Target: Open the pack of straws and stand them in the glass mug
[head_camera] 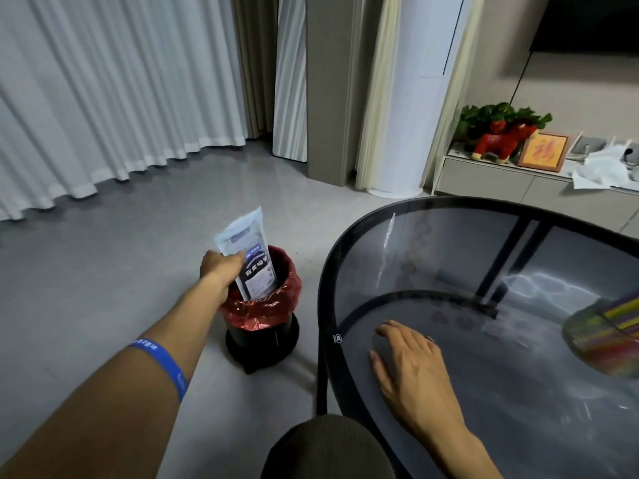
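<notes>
My left hand (221, 267) is stretched out over the floor and grips a flat plastic straw pack (250, 257) with blue and dark print. The pack's lower end sits inside a small black bin (262, 340) lined with a red bag. Whether the pack holds anything I cannot tell. My right hand (411, 368) lies flat, fingers spread, on the round glass table (432, 243). At the right edge of the view the glass mug (605, 337) lies blurred and cut off, with several coloured straws (622, 312) in it.
The table has a black rim and black legs seen through the glass. A thin clear strip (389, 233) lies on the glass near the far rim. My knee (328, 447) is at the bottom. Beyond are white curtains, a grey floor, and a low cabinet with ornaments.
</notes>
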A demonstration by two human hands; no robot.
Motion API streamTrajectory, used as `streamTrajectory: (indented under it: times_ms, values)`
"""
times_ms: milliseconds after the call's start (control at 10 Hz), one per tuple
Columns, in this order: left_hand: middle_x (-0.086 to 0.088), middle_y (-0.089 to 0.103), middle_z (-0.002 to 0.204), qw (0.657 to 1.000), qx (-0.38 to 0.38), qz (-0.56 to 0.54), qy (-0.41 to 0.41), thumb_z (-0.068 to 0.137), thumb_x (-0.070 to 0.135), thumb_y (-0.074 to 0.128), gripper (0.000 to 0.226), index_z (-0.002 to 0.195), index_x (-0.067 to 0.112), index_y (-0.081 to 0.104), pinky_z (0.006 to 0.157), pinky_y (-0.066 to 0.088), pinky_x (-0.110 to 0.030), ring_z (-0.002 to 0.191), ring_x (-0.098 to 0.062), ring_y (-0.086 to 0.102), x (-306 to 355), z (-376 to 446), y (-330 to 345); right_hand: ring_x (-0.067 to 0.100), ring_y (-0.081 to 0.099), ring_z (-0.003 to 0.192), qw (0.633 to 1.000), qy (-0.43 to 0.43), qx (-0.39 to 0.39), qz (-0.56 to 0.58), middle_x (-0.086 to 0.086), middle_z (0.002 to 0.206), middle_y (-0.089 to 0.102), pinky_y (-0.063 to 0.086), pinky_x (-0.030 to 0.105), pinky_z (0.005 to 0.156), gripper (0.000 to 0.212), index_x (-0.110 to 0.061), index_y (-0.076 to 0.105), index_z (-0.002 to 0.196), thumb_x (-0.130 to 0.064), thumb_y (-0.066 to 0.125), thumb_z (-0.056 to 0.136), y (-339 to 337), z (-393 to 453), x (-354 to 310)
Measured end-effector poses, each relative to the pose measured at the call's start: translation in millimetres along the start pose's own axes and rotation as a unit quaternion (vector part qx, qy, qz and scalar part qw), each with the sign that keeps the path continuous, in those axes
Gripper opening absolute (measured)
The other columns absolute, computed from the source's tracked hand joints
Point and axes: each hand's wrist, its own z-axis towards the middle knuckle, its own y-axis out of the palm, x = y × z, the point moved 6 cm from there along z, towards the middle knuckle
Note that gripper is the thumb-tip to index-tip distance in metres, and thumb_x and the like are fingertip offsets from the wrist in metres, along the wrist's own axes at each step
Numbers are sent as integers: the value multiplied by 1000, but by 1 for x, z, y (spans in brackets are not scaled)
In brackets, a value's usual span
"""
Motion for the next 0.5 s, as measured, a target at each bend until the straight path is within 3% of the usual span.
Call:
streamTrajectory:
  times_ms: [100, 200, 300, 400, 500]
  values:
    - [-13, 71, 107, 1000, -9, -8, -3, 76, 22, 67, 24, 98, 12, 63, 88, 56, -43, 92, -28, 68, -13, -11, -1, 17, 56, 123, 1000, 3, -2, -1, -3, 134, 59, 37, 38, 108, 39, -23, 56, 123, -43, 44, 92, 0, 1, 1]
    - [-11, 71, 110, 998, -43, -28, 30, 81, 14, 64, 21, 103, 14, 63, 84, 55, -36, 94, -26, 67, -18, -50, -3, 17, 53, 126, 999, -1, -23, 29, -3, 135, 58, 34, 35, 109, 38, -23, 56, 125, -40, 46, 93, -1, 1, 0]
    - [-3, 66, 120, 990, -101, -80, 55, 86, 7, 64, 37, 121, 15, 61, 93, 50, -33, 104, -20, 64, -7, -110, 4, 13, 50, 126, 989, 33, -41, 138, -8, 134, 57, 36, 28, 106, 34, -28, 54, 127, -36, 54, 94, -12, -8, 7]
    - [1, 71, 114, 961, -181, -148, 145, 88, -3, 61, 35, 120, 13, 64, 95, 51, -24, 107, -14, 66, 18, -212, -15, 11, 64, 106, 934, 137, 6, 330, -11, 111, 69, 51, 23, 84, 23, -39, 63, 109, -24, 65, 91, -63, -35, 28]
    - [2, 76, 103, 943, -226, -146, 198, 87, 0, 62, 27, 108, 13, 71, 88, 55, -20, 98, -9, 71, 40, -268, -28, 17, 71, 82, 874, 171, 148, 431, 2, 89, 75, 57, 29, 72, 20, -27, 71, 95, -9, 65, 90, -126, -63, 51]
